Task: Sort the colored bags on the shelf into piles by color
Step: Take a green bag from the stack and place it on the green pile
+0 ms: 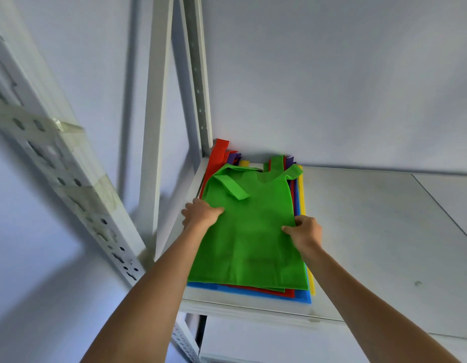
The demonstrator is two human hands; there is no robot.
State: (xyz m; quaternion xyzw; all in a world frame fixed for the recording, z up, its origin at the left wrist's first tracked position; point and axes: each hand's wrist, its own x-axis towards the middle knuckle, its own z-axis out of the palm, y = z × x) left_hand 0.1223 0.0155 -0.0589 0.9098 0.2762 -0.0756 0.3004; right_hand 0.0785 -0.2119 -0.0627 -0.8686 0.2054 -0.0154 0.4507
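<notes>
We note both hands pinching the green bag point(249, 231): left hand point(201, 213) at its left edge, right hand point(304, 230) at its right. It tops a mixed stack on the white shelf point(371, 231).

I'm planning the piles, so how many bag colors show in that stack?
5: green on top, red at the left edge, blue at the bottom, yellow along the right, purple at the back. Others may be hidden.

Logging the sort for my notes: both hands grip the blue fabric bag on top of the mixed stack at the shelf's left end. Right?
Not quite. The head view shows the top bag is the green fabric bag; blue lies lower. Left hand and right hand grip its sides on the white metal shelf.
</notes>
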